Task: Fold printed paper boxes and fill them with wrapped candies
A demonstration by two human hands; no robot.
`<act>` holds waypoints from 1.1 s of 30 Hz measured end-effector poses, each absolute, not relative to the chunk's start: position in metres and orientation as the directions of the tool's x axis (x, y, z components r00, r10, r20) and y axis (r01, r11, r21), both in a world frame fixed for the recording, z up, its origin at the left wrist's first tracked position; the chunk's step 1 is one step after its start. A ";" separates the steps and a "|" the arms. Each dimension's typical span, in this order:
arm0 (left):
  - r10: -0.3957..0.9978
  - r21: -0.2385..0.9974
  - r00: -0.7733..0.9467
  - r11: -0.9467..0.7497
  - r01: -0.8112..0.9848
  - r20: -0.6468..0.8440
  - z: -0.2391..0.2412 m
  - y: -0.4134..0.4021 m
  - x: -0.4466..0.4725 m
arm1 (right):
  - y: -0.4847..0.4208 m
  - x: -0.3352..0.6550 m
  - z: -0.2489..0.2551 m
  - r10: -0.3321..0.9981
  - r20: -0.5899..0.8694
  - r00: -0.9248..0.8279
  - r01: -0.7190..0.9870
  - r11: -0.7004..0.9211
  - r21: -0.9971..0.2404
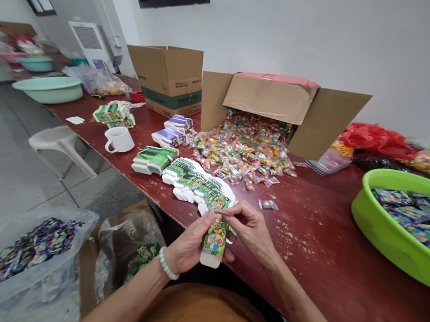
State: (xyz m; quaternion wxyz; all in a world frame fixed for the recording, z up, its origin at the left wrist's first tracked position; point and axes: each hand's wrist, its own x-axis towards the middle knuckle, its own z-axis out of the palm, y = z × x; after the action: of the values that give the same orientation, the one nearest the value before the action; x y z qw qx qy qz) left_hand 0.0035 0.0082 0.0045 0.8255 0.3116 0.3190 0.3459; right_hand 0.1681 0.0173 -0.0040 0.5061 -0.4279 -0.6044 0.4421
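Note:
A small green printed carton (215, 237) is upright between my hands at the table's near edge, its white flap pointing toward me. My left hand (190, 242) wraps around its side, with the thumb near the far end. The fingers of my right hand (251, 228) pinch at that far end, by a thin edge of card. Just beyond lie fanned stacks of flat green cartons (197, 182). A single wrapped candy packet (268, 204) rests to the right of them. Behind, a heap of colourful candy packets (238, 156) spills out of a tipped cardboard box (269, 99).
A lime-green basin (363, 210) of dark packets stands at right. On the left are a white mug (119, 139), another cardboard box (170, 77) and a pale green basin (49, 90). Below the table edge sit a plastic-lined container (69, 263) of packets and a white stool (61, 140).

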 end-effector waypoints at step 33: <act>0.878 0.898 0.409 0.367 -0.240 -0.250 -0.005 0.009 0.021 | 0.026 0.185 -0.007 0.936 0.214 -0.280 0.290 0.295 -0.911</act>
State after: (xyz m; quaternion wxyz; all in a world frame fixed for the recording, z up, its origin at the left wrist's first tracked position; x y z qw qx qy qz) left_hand 0.0208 0.0093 -0.0047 0.7310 0.4122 0.3866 0.3825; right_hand 0.1852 0.0261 -0.0068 0.4063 -0.4413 -0.6944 0.3974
